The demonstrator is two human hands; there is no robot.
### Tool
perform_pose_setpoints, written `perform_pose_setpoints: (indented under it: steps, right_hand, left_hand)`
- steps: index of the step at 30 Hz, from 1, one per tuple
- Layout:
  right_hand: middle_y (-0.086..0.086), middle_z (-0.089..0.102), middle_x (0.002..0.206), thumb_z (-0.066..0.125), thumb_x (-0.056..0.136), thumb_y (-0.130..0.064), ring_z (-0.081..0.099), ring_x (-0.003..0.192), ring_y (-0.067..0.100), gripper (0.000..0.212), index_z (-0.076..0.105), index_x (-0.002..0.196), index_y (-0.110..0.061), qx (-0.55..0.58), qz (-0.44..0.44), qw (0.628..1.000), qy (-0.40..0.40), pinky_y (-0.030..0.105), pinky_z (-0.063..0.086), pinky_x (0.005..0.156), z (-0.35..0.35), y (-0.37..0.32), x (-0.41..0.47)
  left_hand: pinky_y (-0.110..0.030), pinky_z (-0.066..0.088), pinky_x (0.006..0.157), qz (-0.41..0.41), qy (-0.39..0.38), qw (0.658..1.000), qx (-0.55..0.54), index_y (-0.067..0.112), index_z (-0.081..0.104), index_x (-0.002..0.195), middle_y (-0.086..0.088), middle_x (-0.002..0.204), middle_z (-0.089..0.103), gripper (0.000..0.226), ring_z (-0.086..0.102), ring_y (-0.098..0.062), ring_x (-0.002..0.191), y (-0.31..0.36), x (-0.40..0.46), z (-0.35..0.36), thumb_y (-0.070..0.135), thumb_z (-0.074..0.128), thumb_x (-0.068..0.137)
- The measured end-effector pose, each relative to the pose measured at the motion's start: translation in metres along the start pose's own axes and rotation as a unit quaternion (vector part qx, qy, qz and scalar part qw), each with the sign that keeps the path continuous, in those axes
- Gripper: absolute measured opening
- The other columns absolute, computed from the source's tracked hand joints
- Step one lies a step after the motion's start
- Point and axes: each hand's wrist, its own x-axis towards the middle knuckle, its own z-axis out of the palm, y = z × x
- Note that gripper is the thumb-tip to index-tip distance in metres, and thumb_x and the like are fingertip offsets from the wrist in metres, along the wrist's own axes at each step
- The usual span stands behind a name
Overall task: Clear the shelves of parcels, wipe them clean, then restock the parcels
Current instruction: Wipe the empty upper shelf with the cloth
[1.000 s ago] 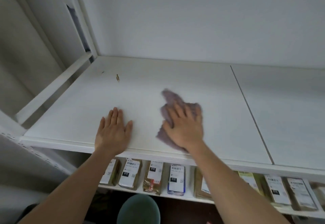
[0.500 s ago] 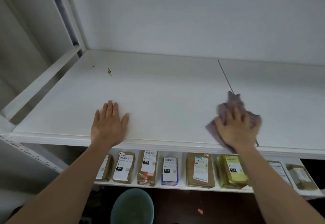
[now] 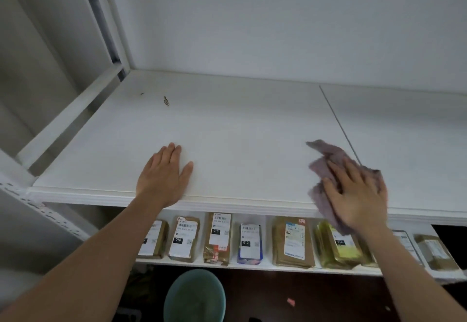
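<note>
Wiping now: in the head view our right hand [image 3: 355, 196] presses the purple cloth [image 3: 326, 170] flat on the white shelf [image 3: 240, 129], fingers spread over it, one corner hanging past the front lip.
Change: half a second ago the cloth sat across the seam [image 3: 340, 124] between the two shelf boards; now it lies just to the near-left of that seam, so we have begun the stroke back toward our left hand. A second ago it was close beside that hand.
Left hand: our left hand [image 3: 164, 175] stays put, released, palm down with straight fingers on the shelf near the front edge, bracing us.
Meaning for the task: we judge the top shelf cleared and mid-wipe; the dark speck [image 3: 166, 101] far beyond the left hand is not yet reached.
Shelf contents: nothing but the cloth and that speck.
Lower shelf: a row of labelled parcels [image 3: 219, 239] stands below both hands, side by side, apparently not yet cleared.
Bucket: a green bucket [image 3: 194, 296] sits on the floor below, between our forearms; we cannot tell what is inside.
</note>
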Motion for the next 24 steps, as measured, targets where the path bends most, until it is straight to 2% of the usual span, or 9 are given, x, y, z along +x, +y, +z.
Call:
perform_pose_setpoints:
  steps: [3, 6, 10, 14, 16, 19, 20, 22, 24]
  right_hand:
    - [-0.002, 0.025, 0.161, 0.012, 0.088, -0.062, 0.025, 0.144, 0.031, 0.067, 0.029, 0.149, -0.041, -0.003, 0.135, 0.991, -0.004, 0.059, 0.012, 0.116, -0.002, 0.014, 0.018]
    - [0.001, 0.021, 0.162, 0.015, 0.092, -0.059, 0.017, 0.147, 0.032, 0.065, 0.026, 0.152, -0.036, -0.001, 0.161, 0.986, -0.040, 0.062, -0.001, 0.115, 0.001, -0.027, 0.040]
    - [-0.003, 0.015, 0.164, 0.016, 0.092, -0.063, 0.012, 0.149, 0.028, 0.067, 0.020, 0.154, -0.037, 0.005, 0.023, 0.999, -0.040, 0.061, -0.009, 0.114, 0.011, -0.123, 0.056]
    - [-0.009, -0.004, 0.165, 0.013, 0.096, -0.063, -0.006, 0.152, 0.023, 0.065, 0.007, 0.156, -0.039, 0.002, -0.182, 0.982, -0.044, 0.060, -0.021, 0.112, 0.018, -0.218, 0.023]
    - [-0.011, -0.007, 0.164, 0.016, 0.098, -0.061, -0.010, 0.151, 0.017, 0.062, 0.007, 0.156, -0.042, 0.015, -0.248, 0.967, -0.051, 0.056, -0.020, 0.114, 0.017, -0.224, 0.017]
    - [-0.016, -0.001, 0.163, 0.011, 0.096, -0.065, -0.001, 0.151, 0.011, 0.059, 0.009, 0.153, -0.048, 0.021, -0.309, 0.950, -0.037, 0.052, -0.009, 0.120, 0.017, -0.178, 0.032]
    - [-0.016, 0.005, 0.163, 0.010, 0.095, -0.066, 0.005, 0.150, 0.011, 0.061, 0.015, 0.152, -0.048, 0.023, -0.288, 0.957, -0.026, 0.052, -0.002, 0.120, 0.019, -0.155, 0.045]
    - [-0.014, 0.018, 0.162, 0.016, 0.093, -0.065, 0.020, 0.148, 0.016, 0.060, 0.026, 0.150, -0.047, 0.018, -0.168, 0.986, 0.002, 0.053, 0.011, 0.119, 0.021, -0.104, 0.082]
    - [-0.010, 0.019, 0.162, 0.023, 0.093, -0.064, 0.021, 0.147, 0.023, 0.059, 0.025, 0.150, -0.047, 0.004, -0.022, 0.999, -0.022, 0.054, 0.010, 0.119, 0.019, -0.068, 0.116]
  left_hand:
    - [-0.036, 0.002, 0.122, 0.000, 0.010, 1.000, 0.022, 0.012, 0.000, 0.155, -0.005, 0.163, -0.001, 0.068, -0.001, -0.020, 0.150, 0.002, 0.001, 0.002, 0.051, 0.007, 0.100]
    - [-0.037, 0.002, 0.122, 0.003, 0.013, 1.000, 0.024, 0.011, 0.001, 0.155, -0.006, 0.163, 0.001, 0.068, 0.000, -0.021, 0.150, 0.003, 0.001, 0.002, 0.050, 0.006, 0.100]
    - [-0.037, 0.011, 0.121, 0.012, 0.041, 0.999, 0.016, 0.009, 0.016, 0.152, -0.008, 0.158, 0.020, 0.061, 0.016, -0.024, 0.145, 0.003, 0.006, -0.001, 0.043, 0.013, 0.102]
    - [-0.039, 0.035, 0.104, 0.007, 0.074, 0.994, -0.080, 0.010, 0.042, 0.128, -0.005, 0.128, 0.041, 0.036, 0.033, -0.024, 0.119, -0.001, 0.019, -0.004, 0.028, 0.024, 0.103]
    - [-0.042, 0.042, 0.094, 0.007, 0.085, 0.988, -0.125, 0.010, 0.047, 0.121, -0.004, 0.120, 0.041, 0.027, 0.032, -0.022, 0.113, -0.010, 0.026, -0.006, 0.012, 0.031, 0.099]
    - [-0.040, 0.047, 0.086, -0.008, 0.102, 0.985, -0.137, 0.011, 0.048, 0.123, -0.002, 0.121, 0.038, 0.035, 0.030, -0.019, 0.114, -0.030, 0.036, -0.011, 0.001, 0.037, 0.091]
    - [-0.038, 0.047, 0.085, -0.020, 0.109, 0.984, -0.137, 0.011, 0.048, 0.125, -0.003, 0.122, 0.038, 0.036, 0.030, -0.020, 0.115, -0.035, 0.039, -0.011, 0.003, 0.037, 0.092]
    - [-0.039, 0.044, 0.090, -0.053, 0.128, 0.980, -0.140, 0.011, 0.047, 0.128, -0.005, 0.126, 0.038, 0.035, 0.031, -0.022, 0.118, -0.041, 0.045, -0.011, 0.007, 0.037, 0.094]
    - [-0.040, 0.039, 0.101, -0.079, 0.148, 0.979, -0.118, 0.009, 0.044, 0.133, -0.008, 0.132, 0.039, 0.037, 0.033, -0.026, 0.123, -0.041, 0.050, -0.008, 0.014, 0.037, 0.097]
